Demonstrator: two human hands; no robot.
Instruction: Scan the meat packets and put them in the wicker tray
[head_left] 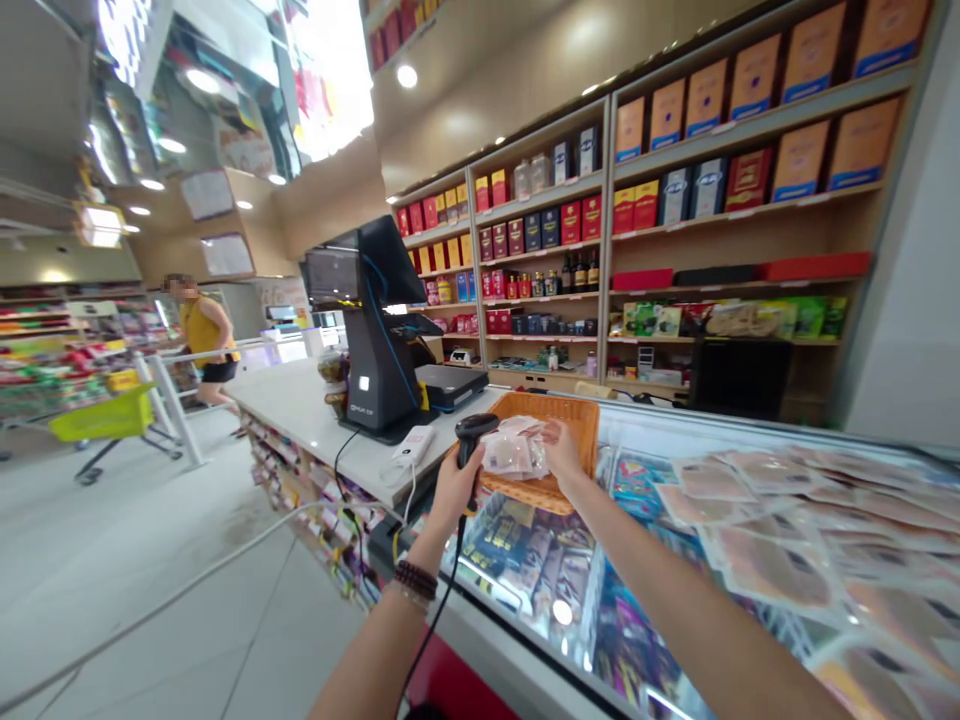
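Observation:
A black corded barcode scanner (474, 428) is gripped in my left hand (456, 482), its head pointing up and its cable hanging down past my wrist. Close beside it, my right hand (562, 450) has its fingers bent against small clear plastic packets (516, 447). These packets lie over an orange woven basket (583, 420) on the glass counter. Whether the right fingers pinch one packet or several cannot be made out. To the right, many flat clear packets (772, 515) are spread in overlapping layers on the glass.
A black point-of-sale terminal (382, 345) stands on the white counter (289, 400) at left, with a white device (414, 445) near the edge. Shelves of boxed goods (540, 230) line the back wall. A person in yellow (204, 325) walks near a green shopping cart (109, 412).

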